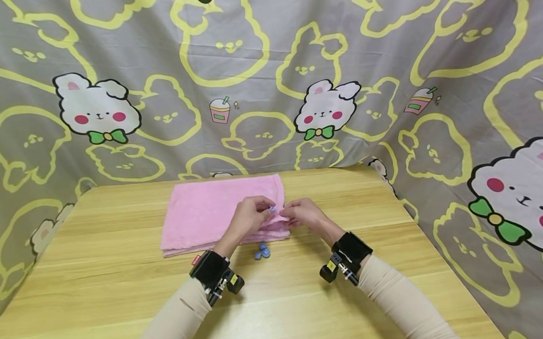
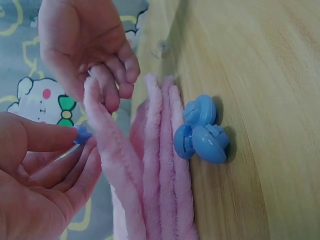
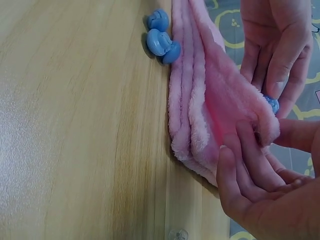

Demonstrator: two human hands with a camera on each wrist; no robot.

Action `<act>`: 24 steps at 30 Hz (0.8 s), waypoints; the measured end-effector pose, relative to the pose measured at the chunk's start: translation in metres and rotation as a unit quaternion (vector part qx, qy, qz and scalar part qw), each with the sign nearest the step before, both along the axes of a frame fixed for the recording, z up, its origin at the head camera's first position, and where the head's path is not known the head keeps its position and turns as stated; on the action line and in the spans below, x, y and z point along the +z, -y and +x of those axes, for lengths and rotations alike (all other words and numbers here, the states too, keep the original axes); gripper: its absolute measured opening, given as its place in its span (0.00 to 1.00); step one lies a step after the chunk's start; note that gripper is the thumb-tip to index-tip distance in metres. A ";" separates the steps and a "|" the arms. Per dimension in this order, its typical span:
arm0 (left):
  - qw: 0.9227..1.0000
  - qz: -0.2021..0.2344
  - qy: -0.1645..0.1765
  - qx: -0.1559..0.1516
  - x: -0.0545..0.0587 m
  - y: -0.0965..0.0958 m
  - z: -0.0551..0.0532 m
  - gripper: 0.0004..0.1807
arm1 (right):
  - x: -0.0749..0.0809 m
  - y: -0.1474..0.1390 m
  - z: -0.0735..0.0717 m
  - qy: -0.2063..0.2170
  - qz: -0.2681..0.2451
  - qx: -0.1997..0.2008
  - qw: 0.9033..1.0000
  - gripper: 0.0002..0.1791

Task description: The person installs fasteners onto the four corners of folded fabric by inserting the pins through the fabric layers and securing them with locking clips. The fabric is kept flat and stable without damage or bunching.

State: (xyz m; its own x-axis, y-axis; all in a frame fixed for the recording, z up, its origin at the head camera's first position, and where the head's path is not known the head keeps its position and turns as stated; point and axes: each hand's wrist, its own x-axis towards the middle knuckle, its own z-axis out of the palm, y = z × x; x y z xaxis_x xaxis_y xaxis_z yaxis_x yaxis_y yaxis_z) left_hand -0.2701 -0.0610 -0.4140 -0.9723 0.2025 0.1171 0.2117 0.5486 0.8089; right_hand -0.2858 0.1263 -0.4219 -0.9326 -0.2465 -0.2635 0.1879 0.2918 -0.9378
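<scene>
A folded pink plush cloth point(image 1: 205, 211) lies on the table, its layered edges toward me. My left hand point(image 1: 250, 215) pinches a small blue plastic clip point(image 2: 82, 135) between thumb and fingers, close to the cloth's raised right corner. With my right hand point(image 1: 305, 213) I grip that corner's upper layer, thumb on the outside and fingers under it, as the right wrist view shows. The layers below stay flat. Several similar blue clips point(image 1: 262, 251) with rounded caps sit clustered by the cloth's near edge. My left fingers partly hide the held clip.
The wooden table point(image 1: 123, 304) extends around the cloth. A patterned curtain point(image 1: 251, 100) hangs behind it and along both sides. A small clear plastic piece point(image 3: 178, 234) shows at the table's edge. Each wrist wears a black strap with a camera point(image 1: 234, 282).
</scene>
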 end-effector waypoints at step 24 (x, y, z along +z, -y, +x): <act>1.000 -0.021 -0.012 0.001 0.004 0.004 0.000 0.08 | 0.001 0.001 0.002 -0.011 0.009 -0.002 1.000 0.15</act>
State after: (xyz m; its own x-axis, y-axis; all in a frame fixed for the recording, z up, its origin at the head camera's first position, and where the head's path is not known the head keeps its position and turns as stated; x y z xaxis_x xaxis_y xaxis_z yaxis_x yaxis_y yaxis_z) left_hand -0.2703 -0.0648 -0.4103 -0.9696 0.2066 0.1313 0.2296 0.5823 0.7799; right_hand -0.2838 0.1257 -0.4212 -0.9395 -0.2375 -0.2468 0.1682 0.3077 -0.9365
